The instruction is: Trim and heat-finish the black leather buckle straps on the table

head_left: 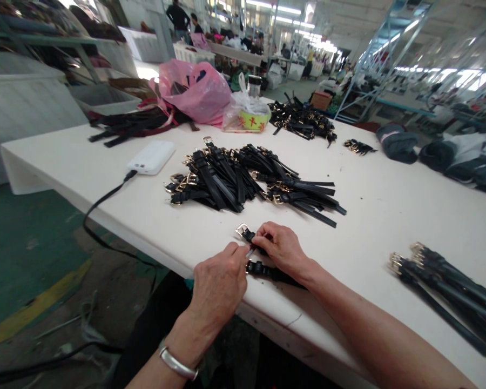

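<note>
Near the table's front edge, my right hand (282,249) pinches a short black strap with a gold buckle (243,231); the buckle end sticks out to the left of the fingers. My left hand (221,278), silver bangle at the wrist, is closed just beside it. A small pale tip shows at its fingers, too small to name. Below my hands lies a second black buckled strap (267,270), partly covered by my right hand and forearm. Beyond them is a heap of black straps with gold buckles (222,178).
More buckled straps (445,292) lie at the right. A white power bank (152,158) with a black cable is at the left. Farther back are a pink plastic bag (194,92), a yellow-green container (253,120) and a pile of black straps (302,119).
</note>
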`<state>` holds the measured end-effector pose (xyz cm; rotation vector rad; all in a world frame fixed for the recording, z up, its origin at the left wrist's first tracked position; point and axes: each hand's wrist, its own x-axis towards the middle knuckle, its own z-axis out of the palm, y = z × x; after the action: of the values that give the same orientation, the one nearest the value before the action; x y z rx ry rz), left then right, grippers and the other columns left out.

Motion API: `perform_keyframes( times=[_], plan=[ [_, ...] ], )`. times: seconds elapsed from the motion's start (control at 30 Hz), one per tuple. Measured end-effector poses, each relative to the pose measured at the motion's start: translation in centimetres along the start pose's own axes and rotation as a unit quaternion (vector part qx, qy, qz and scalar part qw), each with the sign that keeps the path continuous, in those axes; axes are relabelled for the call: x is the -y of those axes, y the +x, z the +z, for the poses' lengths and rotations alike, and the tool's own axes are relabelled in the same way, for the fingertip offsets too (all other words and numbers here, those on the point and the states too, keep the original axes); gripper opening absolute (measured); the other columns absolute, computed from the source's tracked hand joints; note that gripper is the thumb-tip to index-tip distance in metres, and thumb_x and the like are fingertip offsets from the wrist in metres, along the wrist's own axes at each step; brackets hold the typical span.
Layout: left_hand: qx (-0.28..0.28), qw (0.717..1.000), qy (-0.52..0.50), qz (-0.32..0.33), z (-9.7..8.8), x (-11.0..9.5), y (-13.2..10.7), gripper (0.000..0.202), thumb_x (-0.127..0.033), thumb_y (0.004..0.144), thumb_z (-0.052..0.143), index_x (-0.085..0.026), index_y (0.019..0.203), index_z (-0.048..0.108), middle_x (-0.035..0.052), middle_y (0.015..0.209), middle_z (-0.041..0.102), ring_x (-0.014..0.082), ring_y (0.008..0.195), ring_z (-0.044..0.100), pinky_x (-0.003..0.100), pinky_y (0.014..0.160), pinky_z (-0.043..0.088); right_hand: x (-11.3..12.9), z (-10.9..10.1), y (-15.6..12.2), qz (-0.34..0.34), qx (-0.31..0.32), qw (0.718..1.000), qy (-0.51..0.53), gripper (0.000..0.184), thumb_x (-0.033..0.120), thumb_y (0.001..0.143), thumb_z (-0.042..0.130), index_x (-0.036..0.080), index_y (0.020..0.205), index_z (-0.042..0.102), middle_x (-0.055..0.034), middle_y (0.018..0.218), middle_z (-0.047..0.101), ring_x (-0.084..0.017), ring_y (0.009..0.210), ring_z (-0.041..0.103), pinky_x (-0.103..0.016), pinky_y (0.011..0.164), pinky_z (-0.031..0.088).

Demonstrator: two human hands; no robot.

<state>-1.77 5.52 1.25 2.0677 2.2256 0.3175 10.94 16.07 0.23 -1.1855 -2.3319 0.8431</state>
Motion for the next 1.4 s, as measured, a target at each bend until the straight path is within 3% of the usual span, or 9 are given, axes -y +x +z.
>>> perform_keyframes(
  times=[0.2, 0.4, 0.83, 0.97, 1.13, 1.4],
  plan=[
    [0.006, 0.998, -0.065, 0.009, 0.1, 1.1, 0.0, 0.022, -0.027, 0.093, 0.04, -0.026, 0.103, 0.059, 0.0003, 0.095, 0.068, 0.0208, 0.083, 0.066, 0.029, 0.067, 0.045, 0.0, 0.3, -0.3, 0.021, 0.0, 1.0, 0.005, 0.014, 0.028, 0.084, 0.056, 0.02, 0.073, 0.061, 0.0037, 0.067, 0.062, -0.011, 0.061, 0.051, -0.022, 0.059, 0.031],
    [-0.009, 0.993, -0.115, -0.022, 0.0, 1.1, -0.1, 0.021, -0.027, 0.092, 0.043, -0.025, 0.107, 0.058, 0.0013, 0.101, 0.069, 0.0202, 0.088, 0.066, 0.03, 0.075, 0.045, 0.2, 0.5, -0.4, 0.019, -0.011, 1.0, 0.003, 0.016, 0.03, 0.085, 0.055, 0.02, 0.074, 0.06, 0.0039, 0.067, 0.06, -0.011, 0.062, 0.051, -0.022, 0.06, 0.032],
    [0.02, 0.998, -0.058, -0.008, -0.2, 0.7, 0.1, 0.021, -0.023, 0.093, 0.038, -0.022, 0.094, 0.059, 0.0022, 0.091, 0.069, 0.0205, 0.078, 0.066, 0.029, 0.064, 0.042, 0.2, 0.9, -0.6, -0.007, -0.02, 0.999, 0.039, 0.016, 0.03, 0.085, 0.056, 0.02, 0.073, 0.059, 0.0035, 0.068, 0.06, -0.011, 0.062, 0.05, -0.022, 0.062, 0.034],
    [0.005, 0.996, -0.083, 0.022, -0.7, 1.9, -0.3, 0.02, -0.026, 0.093, 0.039, -0.024, 0.097, 0.059, 0.0008, 0.093, 0.067, 0.0187, 0.081, 0.065, 0.028, 0.067, 0.043, 0.1, 0.8, -0.3, 0.011, -0.024, 0.997, 0.066, 0.017, 0.031, 0.085, 0.054, 0.02, 0.073, 0.058, 0.0042, 0.064, 0.058, -0.01, 0.06, 0.049, -0.021, 0.06, 0.033],
    [-0.053, 0.995, -0.089, -0.005, -1.3, 3.9, -0.2, 0.02, -0.026, 0.091, 0.046, -0.026, 0.107, 0.058, -0.0006, 0.096, 0.066, 0.0177, 0.084, 0.063, 0.027, 0.069, 0.043, 0.1, 0.9, -0.2, 0.032, -0.021, 0.997, 0.069, 0.018, 0.032, 0.084, 0.054, 0.02, 0.072, 0.059, 0.0048, 0.062, 0.056, -0.01, 0.056, 0.046, -0.021, 0.057, 0.031],
    [-0.011, 0.994, -0.109, 0.03, -0.6, 4.6, 1.0, 0.025, -0.029, 0.093, 0.042, -0.027, 0.107, 0.062, 0.0, 0.093, 0.065, 0.0161, 0.082, 0.061, 0.025, 0.069, 0.042, 0.0, 1.0, -0.1, 0.042, -0.012, 0.996, 0.083, 0.02, 0.035, 0.084, 0.054, 0.02, 0.073, 0.061, 0.0045, 0.063, 0.057, -0.01, 0.058, 0.047, -0.021, 0.056, 0.032]
  ],
)
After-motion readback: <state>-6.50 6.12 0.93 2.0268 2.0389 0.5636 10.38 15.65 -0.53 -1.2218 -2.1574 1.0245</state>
